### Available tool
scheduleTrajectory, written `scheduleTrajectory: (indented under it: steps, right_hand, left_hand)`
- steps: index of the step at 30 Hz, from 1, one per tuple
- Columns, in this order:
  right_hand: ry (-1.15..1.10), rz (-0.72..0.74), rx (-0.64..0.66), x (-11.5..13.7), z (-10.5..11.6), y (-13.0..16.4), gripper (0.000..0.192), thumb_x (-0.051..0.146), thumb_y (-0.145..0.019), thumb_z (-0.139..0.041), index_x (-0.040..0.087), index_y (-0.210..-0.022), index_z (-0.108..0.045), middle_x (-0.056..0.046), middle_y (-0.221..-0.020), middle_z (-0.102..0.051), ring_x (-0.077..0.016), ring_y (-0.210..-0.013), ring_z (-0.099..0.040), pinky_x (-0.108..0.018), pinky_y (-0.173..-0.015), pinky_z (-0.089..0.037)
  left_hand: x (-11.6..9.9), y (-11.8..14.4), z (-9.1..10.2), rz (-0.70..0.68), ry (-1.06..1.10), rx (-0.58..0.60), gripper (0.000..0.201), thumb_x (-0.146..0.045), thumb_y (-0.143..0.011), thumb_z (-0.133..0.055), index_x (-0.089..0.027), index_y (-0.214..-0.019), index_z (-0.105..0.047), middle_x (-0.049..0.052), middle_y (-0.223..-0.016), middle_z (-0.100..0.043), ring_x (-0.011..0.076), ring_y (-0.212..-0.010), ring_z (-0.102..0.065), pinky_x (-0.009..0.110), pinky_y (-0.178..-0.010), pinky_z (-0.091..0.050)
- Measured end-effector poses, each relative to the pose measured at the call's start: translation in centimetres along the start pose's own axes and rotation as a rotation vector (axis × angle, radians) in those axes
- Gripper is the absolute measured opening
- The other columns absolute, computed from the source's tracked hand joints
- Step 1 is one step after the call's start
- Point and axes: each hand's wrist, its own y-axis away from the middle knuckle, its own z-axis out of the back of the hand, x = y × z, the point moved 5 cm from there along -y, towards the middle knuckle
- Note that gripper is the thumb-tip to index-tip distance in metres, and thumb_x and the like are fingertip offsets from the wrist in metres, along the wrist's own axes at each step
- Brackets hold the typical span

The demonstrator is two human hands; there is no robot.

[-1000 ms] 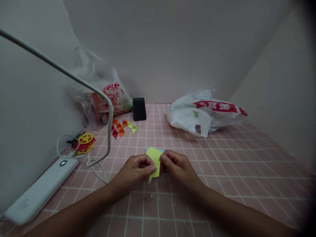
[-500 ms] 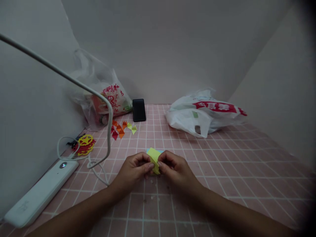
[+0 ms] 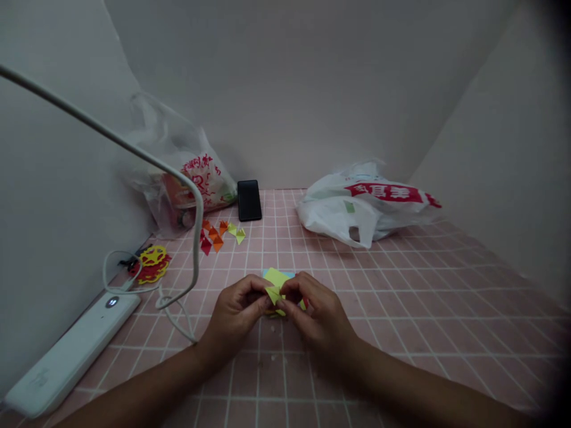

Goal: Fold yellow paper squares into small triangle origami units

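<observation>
Between my two hands is a small folded piece of yellow paper [image 3: 273,295], with a pointed corner showing. My left hand [image 3: 241,306] pinches its left side between thumb and fingers. On the right side, my right hand [image 3: 317,306] grips it with thumb and forefinger. Beneath and behind it lies a stack of coloured paper sheets [image 3: 277,276], yellow on top with blue and red edges showing. My fingers hide part of the fold and of the stack. Farther back on the left are several folded paper pieces [image 3: 216,241] in red, orange and yellow.
A white power bank [image 3: 75,356] with a looping cable [image 3: 196,238] lies at left, near yellow and red cut-out shapes [image 3: 153,261]. A black phone [image 3: 248,200], a clear plastic bag [image 3: 205,178] and a white plastic bag [image 3: 339,217] stand at the back of the pink tiled surface [image 3: 401,309].
The yellow paper in my fingers has turned and now shows a pointed, folded shape. More of the stack's red edge shows beside my right hand. The view has shifted slightly.
</observation>
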Motion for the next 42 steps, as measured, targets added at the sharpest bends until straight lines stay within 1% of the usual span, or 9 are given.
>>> scheduleTrajectory:
  steps: [4, 8, 15, 18, 21, 26, 30, 38, 42]
  right_hand:
    - [-0.142, -0.162, 0.029, -0.7, -0.3, 0.0, 0.005, 0.016, -0.083, -0.062, 0.018, -0.08, -0.059, -0.001, -0.077, -0.057, -0.0149, -0.071, -0.055, -0.027, -0.063, -0.042]
    - [-0.261, -0.242, 0.074, -1.0, -0.6, -0.1, 0.006, 0.019, -0.081, -0.063, 0.019, -0.079, -0.057, 0.0, -0.074, -0.057, -0.014, -0.069, -0.053, -0.026, -0.062, -0.041]
    - [-0.44, -0.23, 0.198, -0.9, -0.9, -0.6, 0.009, 0.023, -0.083, -0.062, 0.019, -0.079, -0.055, 0.0, -0.072, -0.063, -0.0138, -0.067, -0.056, -0.026, -0.062, -0.042]
    - [-0.411, -0.219, 0.2, -0.8, -0.6, -0.6, 0.013, 0.026, -0.087, -0.058, 0.019, -0.077, -0.054, 0.0, -0.07, -0.061, -0.0137, -0.066, -0.055, -0.026, -0.061, -0.041]
    - [-0.337, -0.206, 0.153, -0.8, 0.0, -0.6, 0.017, 0.027, -0.089, -0.055, 0.018, -0.074, -0.054, 0.0, -0.069, -0.057, -0.013, -0.064, -0.052, -0.025, -0.059, -0.04]
    - [-0.185, -0.136, 0.082, -0.5, 0.4, -0.4, 0.016, 0.021, -0.089, -0.054, 0.019, -0.073, -0.053, 0.002, -0.066, -0.053, -0.0114, -0.06, -0.049, -0.024, -0.057, -0.037]
    - [-0.101, -0.106, 0.048, -0.7, 0.2, 0.0, 0.01, 0.016, -0.087, -0.056, 0.019, -0.079, -0.051, 0.003, -0.068, -0.054, -0.0111, -0.06, -0.049, -0.023, -0.056, -0.037]
    - [-0.061, -0.029, 0.07, 0.1, 0.1, 0.0, 0.008, 0.014, -0.089, -0.055, 0.018, -0.086, -0.061, 0.0, -0.075, -0.062, -0.014, -0.069, -0.056, -0.027, -0.065, -0.041]
    - [-0.115, -0.039, 0.078, 0.3, -0.2, -0.1, 0.005, 0.017, -0.089, -0.057, 0.019, -0.089, -0.062, -0.002, -0.079, -0.062, -0.0157, -0.073, -0.057, -0.028, -0.066, -0.042]
  left_hand:
    - [-0.4, 0.1, 0.0, -0.118, -0.165, 0.035, 0.005, -0.015, -0.084, -0.063, -0.016, -0.082, -0.067, 0.003, -0.081, -0.064, 0.0152, -0.078, -0.062, 0.026, -0.072, -0.048]
    - [-0.3, 0.0, 0.2, -0.11, -0.215, 0.067, 0.006, -0.015, -0.085, -0.062, -0.016, -0.083, -0.067, 0.002, -0.079, -0.063, 0.0143, -0.075, -0.06, 0.025, -0.07, -0.046]
    - [0.8, -0.4, -0.1, 0.101, 0.131, 0.207, 0.005, -0.022, -0.084, -0.067, -0.016, -0.082, -0.067, -0.001, -0.074, -0.063, 0.0116, -0.07, -0.06, 0.023, -0.068, -0.047]
    - [1.2, -0.3, -0.4, 0.177, 0.237, 0.246, 0.008, -0.024, -0.084, -0.068, -0.016, -0.083, -0.067, -0.001, -0.073, -0.065, 0.0111, -0.069, -0.061, 0.023, -0.069, -0.049]
    - [1.6, 0.0, -0.7, 0.225, 0.287, 0.273, 0.011, -0.026, -0.084, -0.069, -0.016, -0.085, -0.066, 0.0, -0.072, -0.066, 0.0104, -0.065, -0.062, 0.022, -0.066, -0.049]
    - [1.6, 0.0, -0.8, 0.241, 0.256, 0.272, 0.014, -0.027, -0.083, -0.071, -0.015, -0.084, -0.065, 0.001, -0.072, -0.067, 0.01, -0.06, -0.062, 0.02, -0.059, -0.049]
    - [1.3, 0.0, -1.0, 0.248, 0.211, 0.271, 0.015, -0.028, -0.082, -0.071, -0.014, -0.083, -0.065, 0.001, -0.072, -0.068, 0.0105, -0.061, -0.065, 0.021, -0.062, -0.051]
    - [1.0, -0.1, -0.6, 0.194, 0.119, 0.184, 0.014, -0.027, -0.083, -0.069, -0.014, -0.084, -0.063, 0.001, -0.074, -0.067, 0.0118, -0.065, -0.066, 0.024, -0.066, -0.053]
    - [0.7, -0.3, -0.2, 0.111, 0.029, 0.133, 0.011, -0.024, -0.084, -0.064, -0.014, -0.083, -0.062, 0.001, -0.072, -0.063, 0.0133, -0.066, -0.064, 0.026, -0.065, -0.052]
